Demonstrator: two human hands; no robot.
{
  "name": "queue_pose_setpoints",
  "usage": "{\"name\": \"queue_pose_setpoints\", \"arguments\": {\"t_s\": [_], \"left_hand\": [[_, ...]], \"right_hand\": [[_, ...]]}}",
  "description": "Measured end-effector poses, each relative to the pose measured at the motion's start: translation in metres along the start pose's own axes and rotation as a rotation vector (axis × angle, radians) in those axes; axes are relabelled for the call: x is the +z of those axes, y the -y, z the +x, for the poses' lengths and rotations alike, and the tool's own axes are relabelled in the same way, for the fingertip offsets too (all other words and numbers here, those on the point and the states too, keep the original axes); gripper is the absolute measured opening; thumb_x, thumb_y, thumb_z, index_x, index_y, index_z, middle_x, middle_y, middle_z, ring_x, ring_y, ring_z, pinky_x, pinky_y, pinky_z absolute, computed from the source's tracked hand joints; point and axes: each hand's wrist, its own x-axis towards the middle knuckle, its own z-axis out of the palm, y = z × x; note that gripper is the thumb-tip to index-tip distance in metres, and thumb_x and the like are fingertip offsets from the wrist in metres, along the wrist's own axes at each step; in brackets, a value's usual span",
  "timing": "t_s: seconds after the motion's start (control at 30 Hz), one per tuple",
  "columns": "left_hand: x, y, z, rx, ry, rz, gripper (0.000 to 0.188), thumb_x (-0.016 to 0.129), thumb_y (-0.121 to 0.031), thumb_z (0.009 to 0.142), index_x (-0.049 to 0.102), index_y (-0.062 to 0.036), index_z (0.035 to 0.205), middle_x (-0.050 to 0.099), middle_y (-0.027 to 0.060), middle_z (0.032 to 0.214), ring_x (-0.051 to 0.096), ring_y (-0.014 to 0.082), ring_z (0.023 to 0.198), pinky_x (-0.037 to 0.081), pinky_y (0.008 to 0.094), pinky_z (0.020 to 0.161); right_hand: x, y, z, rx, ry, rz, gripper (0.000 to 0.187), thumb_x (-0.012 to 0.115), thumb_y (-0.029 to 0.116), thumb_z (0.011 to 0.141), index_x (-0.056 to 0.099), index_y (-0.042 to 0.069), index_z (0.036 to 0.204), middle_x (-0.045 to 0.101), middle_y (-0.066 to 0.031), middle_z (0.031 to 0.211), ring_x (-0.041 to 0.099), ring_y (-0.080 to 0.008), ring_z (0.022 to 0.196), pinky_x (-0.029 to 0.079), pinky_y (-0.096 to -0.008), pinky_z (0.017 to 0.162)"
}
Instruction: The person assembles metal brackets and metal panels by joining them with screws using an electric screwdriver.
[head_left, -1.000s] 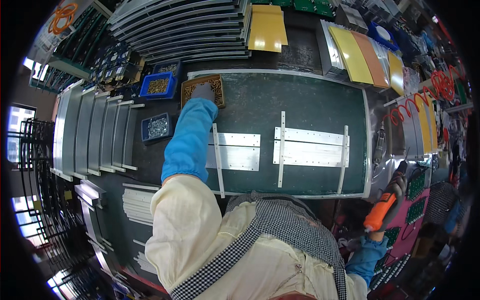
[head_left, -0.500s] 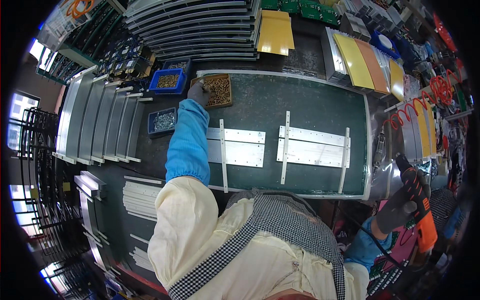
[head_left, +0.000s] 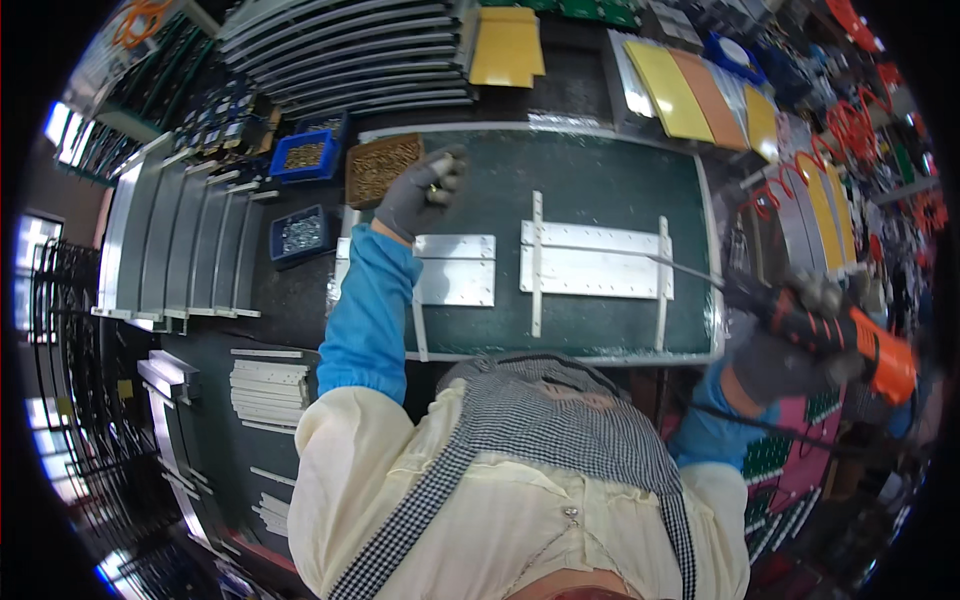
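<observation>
Grey-gloved, our right hand (head_left: 785, 360) grips an orange-and-black power screwdriver (head_left: 882, 355), its long bit pointing left toward the right-hand metal plates (head_left: 600, 272) on the green surface (head_left: 610, 180). Our left hand (head_left: 425, 190) curls just right of the far-left screw box (head_left: 378, 172); whether it holds anything, we cannot tell.

Left fingers (head_left: 448, 183) blurred (any contents too small to tell); metal plate (head_left: 458, 272) partly hidden behind blue sleeve (head_left: 366, 315)

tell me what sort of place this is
Probably a factory assembly workshop: the gloved right hand holds an orange and black power tool, brass-coloured fasteners lie heaped in bulk, and long metal panels are stacked beyond the workbench.
</observation>
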Motion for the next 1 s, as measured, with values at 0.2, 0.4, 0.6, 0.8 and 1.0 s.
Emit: {"name": "queue_pose_setpoints", "arguments": {"t_s": [0.2, 0.4, 0.6, 0.8, 1.0], "left_hand": [[0.118, 0.129, -0.056, -0.193, 0.068, 0.873, 0.035, 0.062, -0.017, 0.095, 0.063, -0.0003, 0.125, 0.067, 0.0038, 0.094, 0.057, 0.0068, 0.081, 0.047, 0.0221, 0.069], [0.129, 0.161, -0.077, -0.085, -0.014, 1.079, 0.033, 0.060, -0.017, 0.096, 0.064, -0.0017, 0.125, 0.060, -0.0042, 0.080, 0.046, 0.0018, 0.063, 0.037, 0.0177, 0.055], [0.127, 0.179, -0.084, -0.022, -0.134, 1.096, 0.030, 0.060, -0.011, 0.095, 0.065, -0.0020, 0.123, 0.063, -0.0017, 0.083, 0.051, 0.0034, 0.067, 0.042, 0.0210, 0.058], [0.122, 0.188, -0.089, 0.310, -0.101, 1.586, 0.028, 0.065, -0.007, 0.090, 0.067, -0.0019, 0.117, 0.068, 0.0053, 0.092, 0.064, 0.0150, 0.081, 0.052, 0.0291, 0.069], [0.113, 0.189, -0.101, 0.336, -0.317, 1.752, 0.027, 0.071, -0.009, 0.086, 0.070, -0.0029, 0.113, 0.070, 0.0090, 0.090, 0.066, 0.0163, 0.079, 0.053, 0.0287, 0.072]], "right_hand": [[0.030, -0.066, -0.010, 0.218, -0.045, -0.021, 0.052, 0.062, 0.049, 0.087, 0.057, -0.001, 0.100, 0.057, -0.0096, 0.090, 0.059, -0.0233, 0.083, 0.050, -0.0462, 0.088], [0.003, -0.084, -0.023, 0.304, -0.002, 0.067, 0.054, 0.060, 0.038, 0.093, 0.044, 0.004, 0.132, 0.061, -0.0096, 0.092, 0.062, -0.0220, 0.086, 0.053, -0.0470, 0.087], [-0.021, -0.087, -0.017, 0.355, -0.022, 0.111, 0.063, 0.059, 0.039, 0.094, 0.034, 0.007, 0.141, 0.061, -0.0090, 0.091, 0.062, -0.0205, 0.083, 0.052, -0.0476, 0.086], [-0.022, -0.104, -0.018, 0.475, -0.096, 0.091, 0.054, 0.058, 0.034, 0.096, 0.037, 0.008, 0.138, 0.061, -0.0082, 0.085, 0.062, -0.0198, 0.080, 0.052, -0.0498, 0.086], [-0.012, -0.128, -0.034, 0.523, -0.226, 0.024, 0.047, 0.059, 0.030, 0.096, 0.042, 0.009, 0.135, 0.063, -0.0094, 0.086, 0.062, -0.0212, 0.081, 0.051, -0.0490, 0.087]]}}
